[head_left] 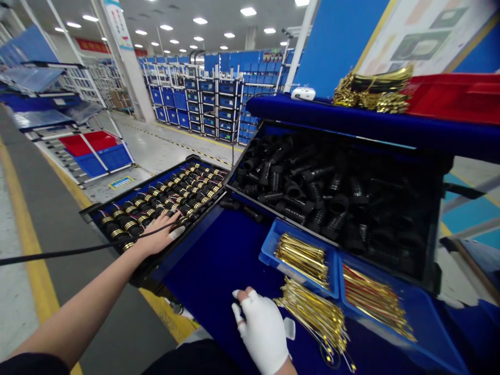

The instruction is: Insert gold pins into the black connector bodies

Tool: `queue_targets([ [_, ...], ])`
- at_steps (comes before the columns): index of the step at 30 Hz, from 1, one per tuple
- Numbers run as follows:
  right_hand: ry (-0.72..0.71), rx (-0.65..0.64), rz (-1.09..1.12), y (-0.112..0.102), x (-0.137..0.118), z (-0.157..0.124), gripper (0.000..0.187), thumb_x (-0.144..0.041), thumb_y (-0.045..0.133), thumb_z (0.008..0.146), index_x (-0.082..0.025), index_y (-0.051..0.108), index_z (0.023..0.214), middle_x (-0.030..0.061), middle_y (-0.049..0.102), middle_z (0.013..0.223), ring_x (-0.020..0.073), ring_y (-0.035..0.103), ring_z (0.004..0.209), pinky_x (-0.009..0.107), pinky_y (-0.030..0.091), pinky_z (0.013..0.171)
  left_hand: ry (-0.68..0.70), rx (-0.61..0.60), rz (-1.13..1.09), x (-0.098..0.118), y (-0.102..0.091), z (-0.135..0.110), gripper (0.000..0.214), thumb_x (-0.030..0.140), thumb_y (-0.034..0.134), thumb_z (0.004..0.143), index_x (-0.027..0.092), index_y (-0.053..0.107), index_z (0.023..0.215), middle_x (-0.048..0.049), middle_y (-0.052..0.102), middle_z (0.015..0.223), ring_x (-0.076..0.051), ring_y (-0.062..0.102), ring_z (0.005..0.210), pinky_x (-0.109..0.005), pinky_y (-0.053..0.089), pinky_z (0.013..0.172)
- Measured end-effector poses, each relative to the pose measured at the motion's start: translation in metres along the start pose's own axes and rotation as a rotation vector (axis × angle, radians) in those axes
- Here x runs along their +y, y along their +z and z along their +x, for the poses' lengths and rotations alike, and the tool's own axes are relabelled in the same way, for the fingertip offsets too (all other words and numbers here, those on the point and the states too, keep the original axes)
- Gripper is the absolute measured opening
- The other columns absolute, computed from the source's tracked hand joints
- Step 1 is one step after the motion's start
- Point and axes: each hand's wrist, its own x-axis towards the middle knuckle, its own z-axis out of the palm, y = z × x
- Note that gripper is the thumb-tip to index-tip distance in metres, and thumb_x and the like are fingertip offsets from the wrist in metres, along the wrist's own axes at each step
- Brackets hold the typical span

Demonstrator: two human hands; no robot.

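My left hand (158,234), bare but for a white cover on the thumb, reaches over a black tray (94,208) at the left. Its fingers are apart and touch the black cylinders with gold rings (156,200) lying there in rows; thin wires stick out of them. I cannot see any cylinder lifted. My right hand (263,328), in a white glove, hovers or rests over the blue mat (211,260), fingers loosely bent and apart with nothing visible in them. Close on its right lies a bundle of thin gold strips (312,312) beside a small translucent piece (289,328).
A large black bin (332,239) holds ribbed black tubular parts (289,182). Blue trays (269,250) of gold strips stand before it. Above is a blue shelf (312,109) with gold bundles and a red bin (453,99). A black cable (58,254) crosses my left forearm.
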Motion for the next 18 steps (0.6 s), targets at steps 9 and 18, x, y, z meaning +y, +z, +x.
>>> queue_targets([
  [9,-0.019,-0.008,0.0,0.001,0.001,-0.001,0.024,-0.019,0.057,0.092,-0.029,0.064,0.112,0.0032,0.069,0.097,0.0222,0.067,0.079,0.033,0.042,0.072,-0.099,0.228,-0.131,-0.021,-0.036,0.01,0.075,0.062,0.024,0.099,0.011,0.044,0.15,-0.02,0.049,0.152,-0.033,0.046,0.141,-0.052,0.038,0.114],
  [18,0.022,-0.054,0.031,-0.001,0.0,0.001,0.023,-0.018,0.055,0.092,-0.029,0.063,0.111,0.0026,0.07,0.099,0.0226,0.068,0.079,0.032,0.043,0.072,-0.109,0.396,-0.122,0.01,-0.059,-0.023,0.054,0.054,0.047,0.095,0.019,0.057,0.135,-0.0142,0.063,0.13,-0.033,0.057,0.124,-0.052,0.043,0.11],
])
